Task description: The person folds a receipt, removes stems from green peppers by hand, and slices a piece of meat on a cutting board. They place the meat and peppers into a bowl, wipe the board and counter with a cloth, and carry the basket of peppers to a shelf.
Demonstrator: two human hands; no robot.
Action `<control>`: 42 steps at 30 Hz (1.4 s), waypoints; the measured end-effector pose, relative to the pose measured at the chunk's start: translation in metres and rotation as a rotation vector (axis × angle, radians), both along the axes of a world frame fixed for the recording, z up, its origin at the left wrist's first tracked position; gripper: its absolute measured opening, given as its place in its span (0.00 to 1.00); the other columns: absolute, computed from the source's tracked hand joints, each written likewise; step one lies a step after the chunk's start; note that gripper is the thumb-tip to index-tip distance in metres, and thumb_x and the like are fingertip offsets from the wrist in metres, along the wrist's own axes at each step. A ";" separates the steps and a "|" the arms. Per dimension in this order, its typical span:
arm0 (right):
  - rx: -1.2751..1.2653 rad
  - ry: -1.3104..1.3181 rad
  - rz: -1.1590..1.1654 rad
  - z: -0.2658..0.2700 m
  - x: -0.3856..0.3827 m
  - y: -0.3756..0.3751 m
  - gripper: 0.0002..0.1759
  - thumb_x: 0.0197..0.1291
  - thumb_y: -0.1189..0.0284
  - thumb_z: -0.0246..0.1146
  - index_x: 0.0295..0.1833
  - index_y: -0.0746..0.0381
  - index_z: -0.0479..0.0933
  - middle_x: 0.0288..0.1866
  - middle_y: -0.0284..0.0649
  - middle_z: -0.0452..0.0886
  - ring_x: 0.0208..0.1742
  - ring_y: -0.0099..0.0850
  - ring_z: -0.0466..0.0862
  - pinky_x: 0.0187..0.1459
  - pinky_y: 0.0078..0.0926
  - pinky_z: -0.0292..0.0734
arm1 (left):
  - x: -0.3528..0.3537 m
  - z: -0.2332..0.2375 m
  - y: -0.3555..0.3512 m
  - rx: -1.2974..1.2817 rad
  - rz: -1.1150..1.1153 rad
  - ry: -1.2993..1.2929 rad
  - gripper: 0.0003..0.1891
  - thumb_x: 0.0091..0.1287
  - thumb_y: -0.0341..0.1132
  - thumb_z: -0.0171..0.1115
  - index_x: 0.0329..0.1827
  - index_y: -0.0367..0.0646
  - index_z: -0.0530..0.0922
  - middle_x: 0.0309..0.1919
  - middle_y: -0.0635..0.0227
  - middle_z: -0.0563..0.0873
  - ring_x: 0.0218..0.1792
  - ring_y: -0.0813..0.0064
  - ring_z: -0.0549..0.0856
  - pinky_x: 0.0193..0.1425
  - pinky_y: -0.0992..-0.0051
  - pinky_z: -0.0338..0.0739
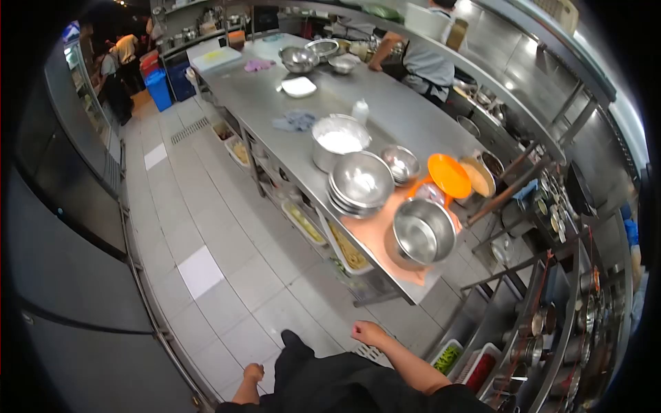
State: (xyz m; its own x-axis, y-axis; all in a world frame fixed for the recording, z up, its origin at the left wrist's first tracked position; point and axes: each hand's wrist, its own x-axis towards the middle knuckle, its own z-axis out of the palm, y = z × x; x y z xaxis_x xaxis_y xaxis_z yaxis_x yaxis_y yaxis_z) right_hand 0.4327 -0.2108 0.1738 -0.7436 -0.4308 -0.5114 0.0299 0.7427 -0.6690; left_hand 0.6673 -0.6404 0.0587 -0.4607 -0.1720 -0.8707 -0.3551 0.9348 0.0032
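Observation:
My left hand point(253, 372) hangs low at my side over the tiled floor, its fingers curled in and nothing seen in them. Out in front of my body, my right hand point(370, 333) is closed in a loose fist, also with no object showing. It is nearest the corner of the steel table point(413, 292), but apart from it. On that end of the table stand a deep steel pot point(421, 234), a stack of steel bowls point(361, 182), smaller bowls point(399, 164) and an orange lid or plate point(449, 175).
Grey fridge doors point(82, 303) line the left side. A rack of steel containers point(544, 323) stands at the lower right, near trays of green point(447, 356) and red food point(480, 372). Across the table is a person point(427, 65); more people are far back left, near a blue bin point(158, 89).

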 end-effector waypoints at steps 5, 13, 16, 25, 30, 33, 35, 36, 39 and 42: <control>-0.225 0.138 0.308 0.085 -0.099 -0.116 0.18 0.60 0.58 0.61 0.47 0.59 0.79 0.40 0.46 0.83 0.41 0.41 0.82 0.43 0.36 0.76 | -0.060 -0.013 -0.070 0.126 0.290 0.205 0.40 0.58 0.46 0.64 0.71 0.39 0.59 0.59 0.52 0.78 0.61 0.55 0.76 0.63 0.65 0.72; -0.412 0.153 0.359 0.262 -0.243 -0.141 0.20 0.65 0.59 0.58 0.57 0.59 0.75 0.47 0.44 0.82 0.48 0.37 0.82 0.48 0.32 0.76 | -0.232 0.032 -0.121 0.052 0.499 0.293 0.42 0.58 0.50 0.65 0.72 0.40 0.58 0.59 0.48 0.77 0.63 0.52 0.74 0.66 0.64 0.69; -0.325 0.315 0.325 0.322 -0.310 -0.116 0.19 0.65 0.61 0.60 0.56 0.61 0.76 0.47 0.43 0.82 0.48 0.37 0.82 0.48 0.31 0.77 | -0.270 0.032 -0.148 0.099 0.392 0.220 0.41 0.59 0.51 0.64 0.72 0.41 0.59 0.58 0.48 0.78 0.62 0.53 0.76 0.65 0.63 0.70; -0.268 0.911 -0.120 0.470 -0.567 -0.121 0.18 0.61 0.67 0.64 0.53 0.65 0.77 0.37 0.34 0.81 0.36 0.22 0.79 0.40 0.23 0.76 | -0.396 0.006 -0.318 0.015 0.049 0.212 0.24 0.55 0.49 0.64 0.47 0.38 0.81 0.43 0.52 0.85 0.52 0.54 0.82 0.55 0.61 0.76; -0.068 1.189 -0.314 0.524 -0.697 -0.152 0.18 0.59 0.65 0.63 0.52 0.63 0.78 0.37 0.40 0.81 0.37 0.30 0.79 0.42 0.27 0.75 | -0.485 -0.007 -0.342 -0.049 0.311 0.165 0.20 0.57 0.47 0.61 0.40 0.37 0.82 0.39 0.52 0.85 0.47 0.54 0.83 0.51 0.60 0.77; 0.094 1.361 -0.348 0.539 -0.748 -0.175 0.17 0.59 0.64 0.63 0.51 0.62 0.78 0.39 0.42 0.82 0.39 0.34 0.81 0.44 0.30 0.75 | -0.540 -0.017 -0.354 -0.042 0.361 0.192 0.19 0.58 0.46 0.61 0.39 0.37 0.81 0.37 0.52 0.85 0.45 0.54 0.84 0.49 0.60 0.77; 0.262 1.486 -0.404 0.548 -0.775 -0.194 0.16 0.59 0.65 0.63 0.50 0.61 0.79 0.41 0.43 0.83 0.42 0.38 0.82 0.45 0.34 0.76 | -0.579 -0.027 -0.367 -0.036 0.363 0.214 0.18 0.59 0.46 0.60 0.39 0.37 0.81 0.37 0.53 0.85 0.44 0.54 0.84 0.48 0.60 0.77; 0.356 1.526 -0.416 0.551 -0.789 -0.200 0.15 0.59 0.65 0.63 0.49 0.59 0.80 0.41 0.43 0.82 0.42 0.40 0.82 0.46 0.35 0.76 | -0.598 -0.033 -0.376 -0.038 0.361 0.232 0.18 0.59 0.46 0.60 0.38 0.37 0.81 0.36 0.53 0.85 0.44 0.54 0.84 0.48 0.60 0.77; 0.463 1.552 -0.482 0.561 -0.811 -0.223 0.15 0.58 0.65 0.63 0.49 0.59 0.80 0.40 0.43 0.82 0.41 0.39 0.83 0.45 0.35 0.76 | -0.670 -0.047 -0.410 -0.080 0.334 0.362 0.17 0.60 0.45 0.59 0.37 0.37 0.81 0.35 0.53 0.85 0.42 0.54 0.84 0.47 0.60 0.77; 0.557 1.454 -0.587 0.571 -0.823 -0.246 0.15 0.59 0.65 0.63 0.49 0.59 0.80 0.40 0.43 0.83 0.41 0.40 0.83 0.46 0.36 0.76 | -0.772 -0.046 -0.446 0.029 0.386 0.742 0.15 0.63 0.42 0.56 0.35 0.37 0.80 0.32 0.53 0.84 0.38 0.55 0.84 0.43 0.60 0.76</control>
State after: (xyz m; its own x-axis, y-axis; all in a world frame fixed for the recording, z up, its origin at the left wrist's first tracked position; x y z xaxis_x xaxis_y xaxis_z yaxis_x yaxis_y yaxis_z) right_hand -0.3908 -0.4570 0.7448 -0.6901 0.0466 0.7222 0.0032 0.9981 -0.0613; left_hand -0.1042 -1.0860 0.0131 -0.8296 -0.4176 -0.3707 -0.5464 0.7440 0.3846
